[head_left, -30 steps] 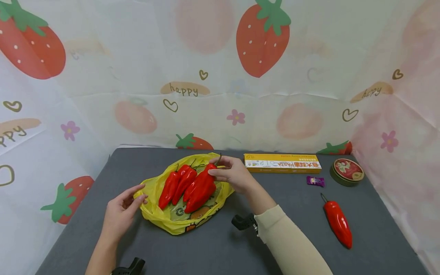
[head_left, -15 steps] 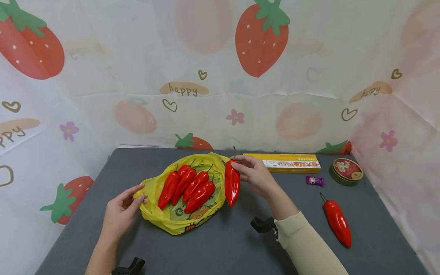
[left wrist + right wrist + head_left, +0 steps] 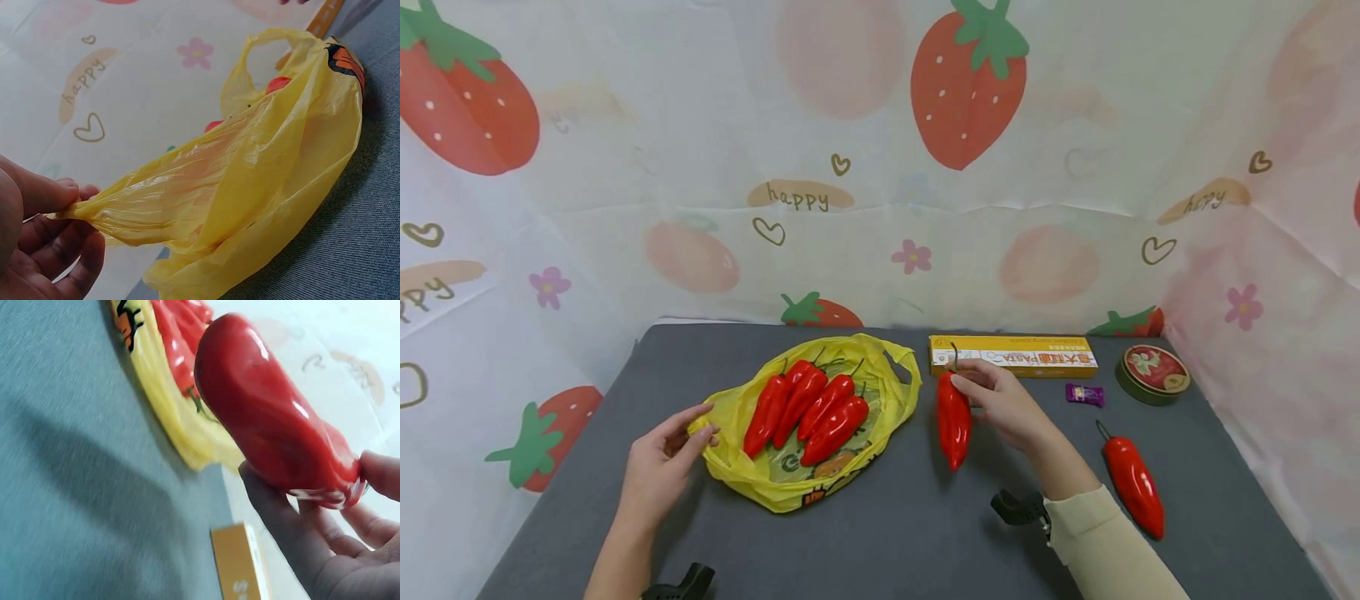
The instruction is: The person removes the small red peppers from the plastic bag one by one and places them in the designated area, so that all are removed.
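My left hand (image 3: 658, 458) pinches the left rim of a yellow plastic bag (image 3: 741, 485) between thumb and fingers; the left wrist view shows the film pulled taut from the fingertips. Several red peppers (image 3: 826, 406) with dark stems lie side by side in the bag's wide mouth. Off to the bag's right, my right hand (image 3: 1011, 408) holds another red pepper (image 3: 954, 425) near its stem end, the tip pointing down. In the right wrist view that held pepper (image 3: 262, 406) hangs above the table and its shadow falls on the cloth.
A yellow pasta box (image 3: 1052, 354) lies at the back, just behind my right hand. Near it are a small purple wrapped packet (image 3: 1085, 395) and a round tin (image 3: 1153, 374). One more red pepper (image 3: 1135, 486) lies on the dark grey table (image 3: 850, 558) at the right.
My right hand has lifted one pepper out of the bag and carried it rightward, over the table. The bag's right handle loop has come into sight. The left hand has stayed put.
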`<control>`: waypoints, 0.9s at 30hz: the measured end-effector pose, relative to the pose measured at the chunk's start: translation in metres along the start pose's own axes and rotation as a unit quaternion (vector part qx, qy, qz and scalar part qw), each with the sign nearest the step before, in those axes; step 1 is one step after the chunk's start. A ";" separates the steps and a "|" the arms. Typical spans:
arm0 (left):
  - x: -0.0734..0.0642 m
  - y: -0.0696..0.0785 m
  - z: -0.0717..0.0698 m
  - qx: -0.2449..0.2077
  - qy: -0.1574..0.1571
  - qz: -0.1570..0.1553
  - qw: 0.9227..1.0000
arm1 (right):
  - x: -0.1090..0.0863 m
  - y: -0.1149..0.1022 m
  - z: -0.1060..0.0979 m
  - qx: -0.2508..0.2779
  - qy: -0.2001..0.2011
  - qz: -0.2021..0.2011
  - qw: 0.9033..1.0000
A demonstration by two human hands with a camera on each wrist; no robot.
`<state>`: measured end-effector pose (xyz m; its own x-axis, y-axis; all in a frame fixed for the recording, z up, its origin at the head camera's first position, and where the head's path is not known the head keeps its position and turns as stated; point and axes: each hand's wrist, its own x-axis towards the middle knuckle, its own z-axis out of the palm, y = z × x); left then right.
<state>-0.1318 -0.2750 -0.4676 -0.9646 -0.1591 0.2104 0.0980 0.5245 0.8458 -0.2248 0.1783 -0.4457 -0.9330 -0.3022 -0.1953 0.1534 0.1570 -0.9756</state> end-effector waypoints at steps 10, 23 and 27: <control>0.001 -0.003 0.002 -0.005 -0.004 0.005 1.000 | -0.019 0.016 -0.028 0.000 0.023 0.002 1.000; 0.001 -0.008 0.002 -0.004 -0.006 0.010 1.000 | -0.041 0.026 -0.051 -0.023 0.059 0.016 0.998; 0.000 -0.006 0.001 -0.003 -0.007 0.007 1.000 | -0.051 0.027 -0.064 -0.053 0.071 0.008 0.996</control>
<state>-0.1331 -0.2771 -0.4734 -0.9667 -0.1395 0.2146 0.1125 0.5215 0.8458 -0.1939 0.2577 -0.4562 -0.9683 -0.1642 -0.1882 0.1411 0.2623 -0.9546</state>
